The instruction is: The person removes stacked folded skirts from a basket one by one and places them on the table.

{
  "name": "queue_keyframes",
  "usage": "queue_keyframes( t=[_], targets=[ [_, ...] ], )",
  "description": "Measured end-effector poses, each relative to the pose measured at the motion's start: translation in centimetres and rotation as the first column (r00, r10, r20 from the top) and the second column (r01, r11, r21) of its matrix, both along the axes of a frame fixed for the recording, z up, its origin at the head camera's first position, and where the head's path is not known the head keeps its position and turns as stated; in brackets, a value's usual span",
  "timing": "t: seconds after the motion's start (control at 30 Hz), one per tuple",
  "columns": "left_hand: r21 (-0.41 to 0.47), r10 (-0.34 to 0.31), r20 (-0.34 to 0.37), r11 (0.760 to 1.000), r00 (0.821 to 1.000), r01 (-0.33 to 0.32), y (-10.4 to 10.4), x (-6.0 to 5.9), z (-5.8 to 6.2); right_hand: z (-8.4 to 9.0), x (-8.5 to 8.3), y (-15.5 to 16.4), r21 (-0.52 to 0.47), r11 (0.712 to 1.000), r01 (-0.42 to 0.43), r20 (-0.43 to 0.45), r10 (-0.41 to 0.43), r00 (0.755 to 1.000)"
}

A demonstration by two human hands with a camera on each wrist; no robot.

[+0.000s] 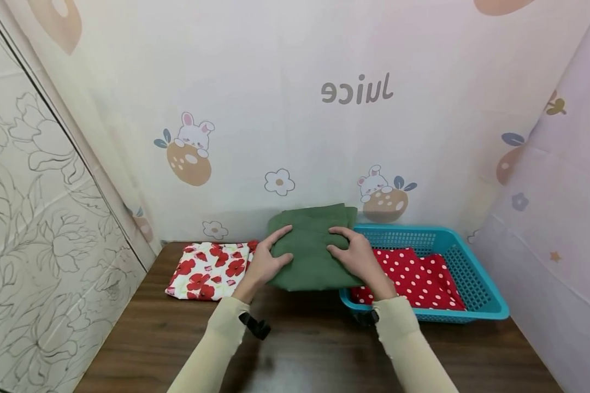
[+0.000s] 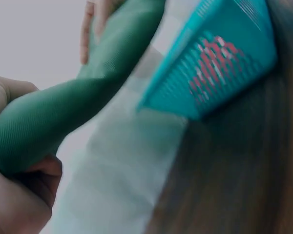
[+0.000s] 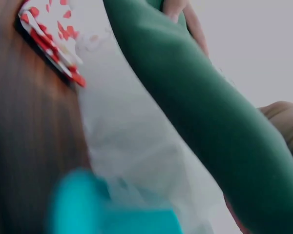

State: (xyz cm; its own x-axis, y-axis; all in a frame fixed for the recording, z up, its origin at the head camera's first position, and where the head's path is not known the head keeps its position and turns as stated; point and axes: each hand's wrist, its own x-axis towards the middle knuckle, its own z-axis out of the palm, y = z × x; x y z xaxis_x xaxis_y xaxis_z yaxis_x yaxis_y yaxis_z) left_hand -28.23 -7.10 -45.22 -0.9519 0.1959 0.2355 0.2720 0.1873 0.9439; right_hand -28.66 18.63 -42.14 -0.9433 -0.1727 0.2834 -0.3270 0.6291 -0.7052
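Note:
A folded green cloth (image 1: 310,251) is held up just above the dark wooden table (image 1: 300,349), near the back wall. My left hand (image 1: 267,259) grips its left edge and my right hand (image 1: 356,256) grips its right edge, fingers on top. The left wrist view shows the green cloth (image 2: 63,112) pinched between my left hand's (image 2: 19,195) fingers and thumb. In the right wrist view the green cloth (image 3: 200,112) runs across the frame, with my right hand (image 3: 283,122) at its near end.
A folded white cloth with red flowers (image 1: 208,270) lies on the table to the left. On the right, a turquoise plastic basket (image 1: 491,314) holds a red cloth with white dots (image 1: 418,278). Patterned curtain walls close in the back and both sides.

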Motion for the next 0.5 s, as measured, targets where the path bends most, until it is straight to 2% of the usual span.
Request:
queue_keyframes(
  t=[0.17,0.33,0.5],
  targets=[
    [-0.002,0.018,0.023,1.0,1.0,-0.018,-2.3,0.2,-1.4,-1.3,0.3,-3.2,0.009,1.0,0.022,0.025,-0.022,0.999],
    [-0.072,0.048,0.042,0.996,0.998,-0.045,-4.1,0.1,-3.3,-3.3,0.7,-6.0,0.003,0.998,0.055,0.013,-0.055,0.998],
    [-0.125,0.079,0.069,0.99,0.995,-0.07,-5.2,-0.2,-5.2,-5.5,0.8,-7.9,-0.035,0.998,0.047,0.033,-0.046,0.998]
  ],
)
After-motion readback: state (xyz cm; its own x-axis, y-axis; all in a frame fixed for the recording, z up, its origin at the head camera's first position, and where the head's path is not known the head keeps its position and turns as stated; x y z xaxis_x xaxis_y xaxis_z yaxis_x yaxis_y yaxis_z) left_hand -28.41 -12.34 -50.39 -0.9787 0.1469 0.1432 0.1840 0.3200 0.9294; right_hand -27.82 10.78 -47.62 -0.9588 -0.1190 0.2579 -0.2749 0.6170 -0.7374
